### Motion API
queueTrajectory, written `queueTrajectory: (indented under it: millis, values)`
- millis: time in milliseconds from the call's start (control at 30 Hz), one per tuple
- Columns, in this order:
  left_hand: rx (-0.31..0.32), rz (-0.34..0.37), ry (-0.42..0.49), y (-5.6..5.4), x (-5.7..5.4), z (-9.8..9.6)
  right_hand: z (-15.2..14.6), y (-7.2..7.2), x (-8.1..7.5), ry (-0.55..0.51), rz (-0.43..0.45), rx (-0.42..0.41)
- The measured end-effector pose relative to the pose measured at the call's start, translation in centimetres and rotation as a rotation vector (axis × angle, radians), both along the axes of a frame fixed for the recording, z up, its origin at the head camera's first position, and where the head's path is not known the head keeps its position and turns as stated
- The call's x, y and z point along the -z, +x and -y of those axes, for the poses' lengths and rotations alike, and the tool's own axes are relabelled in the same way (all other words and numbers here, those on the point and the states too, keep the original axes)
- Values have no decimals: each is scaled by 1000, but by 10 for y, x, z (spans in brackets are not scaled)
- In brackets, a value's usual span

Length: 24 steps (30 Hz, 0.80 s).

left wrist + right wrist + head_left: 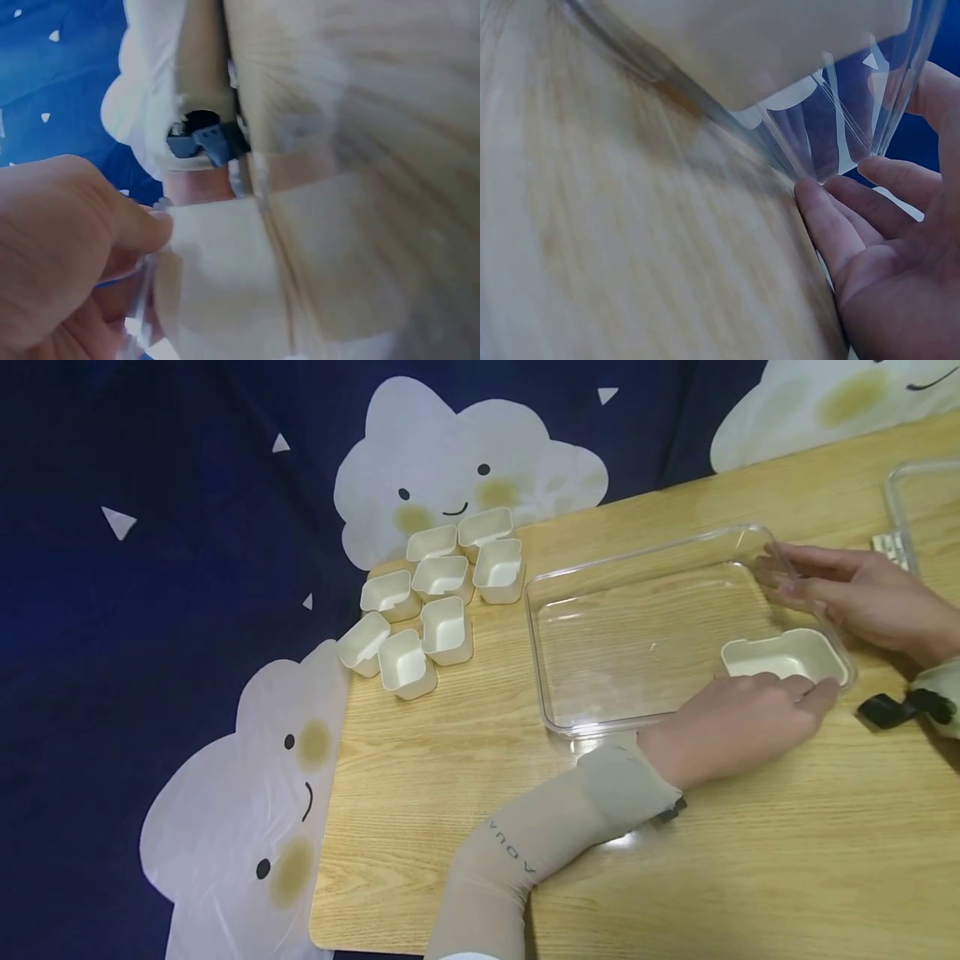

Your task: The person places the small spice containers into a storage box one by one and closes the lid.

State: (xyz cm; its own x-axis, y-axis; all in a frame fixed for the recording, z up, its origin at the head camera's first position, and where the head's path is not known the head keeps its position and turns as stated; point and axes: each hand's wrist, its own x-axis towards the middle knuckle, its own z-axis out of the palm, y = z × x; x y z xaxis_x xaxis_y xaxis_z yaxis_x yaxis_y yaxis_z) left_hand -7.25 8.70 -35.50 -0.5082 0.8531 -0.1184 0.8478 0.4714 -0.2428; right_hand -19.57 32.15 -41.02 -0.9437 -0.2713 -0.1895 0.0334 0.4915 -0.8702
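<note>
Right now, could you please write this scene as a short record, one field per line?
Container: clear rectangular container on wood-grain table
Inside: one small cream bin, right end
Left hand: grips the container's edge beside that bin
Right hand: touches the container's right wall
Outside: eight matching cream bins, grouped left
Backdrop: dark blue cloth, smiling clouds

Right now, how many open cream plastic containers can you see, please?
9: eight containers grouped left of the clear rectangular plastic box, one container inside it, partly behind the left hand.
</note>
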Motion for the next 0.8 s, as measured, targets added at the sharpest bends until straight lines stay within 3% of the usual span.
queueTrajectory:
  millis: [267,500,800]
  values:
    - [-19,17,-3,-2,3,1,0,1,1,14,6,15]
    - [7,1,0,-2,3,1,-1,0,2,29,0,10]
    - [20,-12,14,-2,5,1,0,-1,4,-59,7,-4]
